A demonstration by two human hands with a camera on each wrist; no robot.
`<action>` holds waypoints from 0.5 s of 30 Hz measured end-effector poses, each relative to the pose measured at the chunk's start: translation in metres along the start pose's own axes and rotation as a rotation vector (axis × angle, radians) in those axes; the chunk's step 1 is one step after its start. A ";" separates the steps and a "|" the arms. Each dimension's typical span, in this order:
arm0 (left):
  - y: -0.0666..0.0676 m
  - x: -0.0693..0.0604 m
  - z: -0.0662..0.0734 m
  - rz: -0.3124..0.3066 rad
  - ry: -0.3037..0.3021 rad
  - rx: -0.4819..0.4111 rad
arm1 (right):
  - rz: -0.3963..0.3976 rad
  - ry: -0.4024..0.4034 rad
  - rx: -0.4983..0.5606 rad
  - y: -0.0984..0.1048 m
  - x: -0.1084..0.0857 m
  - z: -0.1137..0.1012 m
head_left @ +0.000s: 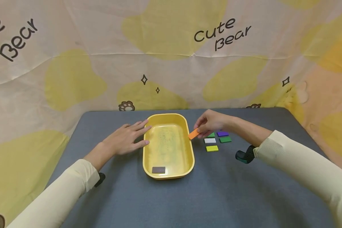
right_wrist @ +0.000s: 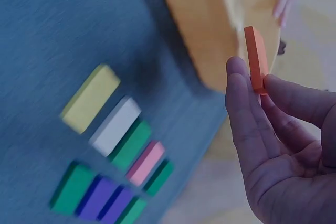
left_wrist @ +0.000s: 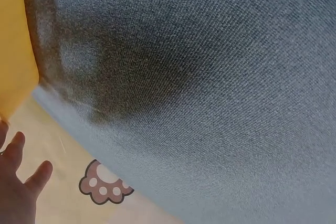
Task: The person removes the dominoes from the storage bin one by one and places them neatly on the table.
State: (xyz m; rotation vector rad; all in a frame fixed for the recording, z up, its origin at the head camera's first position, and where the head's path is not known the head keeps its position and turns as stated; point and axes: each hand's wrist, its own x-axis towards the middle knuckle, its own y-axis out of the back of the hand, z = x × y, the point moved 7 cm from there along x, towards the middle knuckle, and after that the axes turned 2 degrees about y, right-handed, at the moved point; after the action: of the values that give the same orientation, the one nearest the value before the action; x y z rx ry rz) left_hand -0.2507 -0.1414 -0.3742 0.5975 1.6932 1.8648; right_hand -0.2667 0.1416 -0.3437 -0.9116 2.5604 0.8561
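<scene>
An orange rectangular block (right_wrist: 255, 59) is pinched between the thumb and fingers of my right hand (head_left: 210, 123), by the right rim of a yellow basin (head_left: 191, 148). Inside the basin, near its front end, lies a dark brown block (head_left: 158, 170). My left hand (head_left: 131, 136) rests with spread fingers on the basin's left rim; the left wrist view catches only part of it. Beneath and beside the right hand are several flat blocks on the table: yellow (right_wrist: 90, 98), white (right_wrist: 115, 126), pink (right_wrist: 146, 162), purple (right_wrist: 96, 196) and green (right_wrist: 73, 187).
A dark grey cloth covers the table (head_left: 216, 196). Behind it hangs a patterned curtain (head_left: 171, 63) with yellow patches and lettering. A dark wrist strap (head_left: 246, 155) juts from below the right sleeve.
</scene>
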 end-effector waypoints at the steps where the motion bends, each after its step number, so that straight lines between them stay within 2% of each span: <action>1: 0.000 0.000 0.000 0.000 -0.002 0.001 | 0.004 -0.005 -0.004 0.003 -0.003 0.004; 8: 0.000 -0.001 0.001 0.008 -0.009 0.012 | 0.015 -0.035 -0.016 0.017 -0.019 0.034; 15: 0.001 0.000 0.001 0.008 -0.007 0.013 | 0.039 -0.079 0.017 0.027 -0.034 0.066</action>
State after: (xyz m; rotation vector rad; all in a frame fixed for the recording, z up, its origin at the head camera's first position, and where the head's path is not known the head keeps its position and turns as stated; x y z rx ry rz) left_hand -0.2498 -0.1410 -0.3726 0.6160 1.7023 1.8567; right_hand -0.2537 0.2159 -0.3681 -0.8086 2.5218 0.8618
